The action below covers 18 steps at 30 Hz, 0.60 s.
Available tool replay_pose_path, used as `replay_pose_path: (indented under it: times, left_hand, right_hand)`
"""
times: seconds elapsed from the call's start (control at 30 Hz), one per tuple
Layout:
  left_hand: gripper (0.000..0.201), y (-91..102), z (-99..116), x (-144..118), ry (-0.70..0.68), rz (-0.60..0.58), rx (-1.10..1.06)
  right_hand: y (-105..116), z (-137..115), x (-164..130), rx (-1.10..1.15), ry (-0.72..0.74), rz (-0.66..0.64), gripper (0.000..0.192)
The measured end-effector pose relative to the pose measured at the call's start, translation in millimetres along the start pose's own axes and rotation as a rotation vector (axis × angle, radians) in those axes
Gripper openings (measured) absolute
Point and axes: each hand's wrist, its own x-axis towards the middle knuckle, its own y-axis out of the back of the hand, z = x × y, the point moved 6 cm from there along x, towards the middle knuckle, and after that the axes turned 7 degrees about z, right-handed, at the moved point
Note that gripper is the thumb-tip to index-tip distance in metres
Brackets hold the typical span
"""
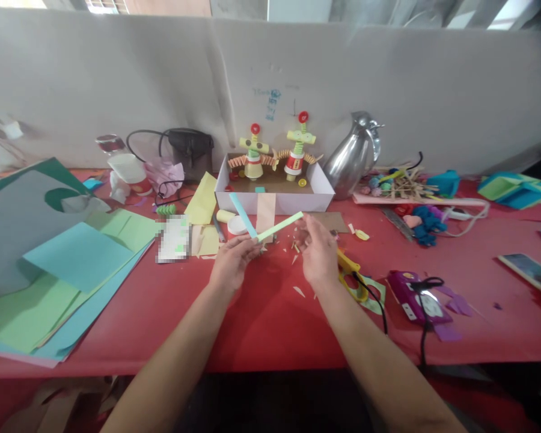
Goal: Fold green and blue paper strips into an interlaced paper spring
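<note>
My left hand (237, 257) is closed in a pinch on the point where a light blue paper strip (242, 214) and a pale green paper strip (280, 227) meet in a V. The blue strip slants up and to the left; the green one runs up to the right. My right hand (318, 246) has its fingers curled at the far end of the green strip, seeming to grip its tip. Behind the strips stands a white box (275, 203) with two paper figures, a left figure (253, 159) and a right figure (296, 153).
Colored paper sheets (85, 255) lie at left. A yellow glue gun (349, 264), a purple device (417, 297) with a black cable and a phone (529, 270) lie at right. A steel jug (354, 156) stands beside the box. Paper scraps dot the red table (270, 337).
</note>
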Motion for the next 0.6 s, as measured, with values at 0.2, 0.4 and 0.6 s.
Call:
replay_pose_path:
  times: [0.2, 0.4, 0.6]
  left_hand:
    - [0.021, -9.2, -8.3, -6.5, 0.001, -0.055, -0.124]
    - [0.018, -14.9, -17.9, -11.3, 0.018, -0.089, -0.22]
    - [0.027, -11.0, -21.4, -9.7, 0.059, -0.067, -0.291]
  right_hand:
    - [-31.0, 35.4, -39.1, -0.11, -0.093, -0.32, 0.03]
    - [-26.7, 45.8, -38.1, -0.036, -0.179, -0.243, 0.031]
    - [-29.8, 33.1, -41.6, -0.116, 0.004, -0.298, 0.034]
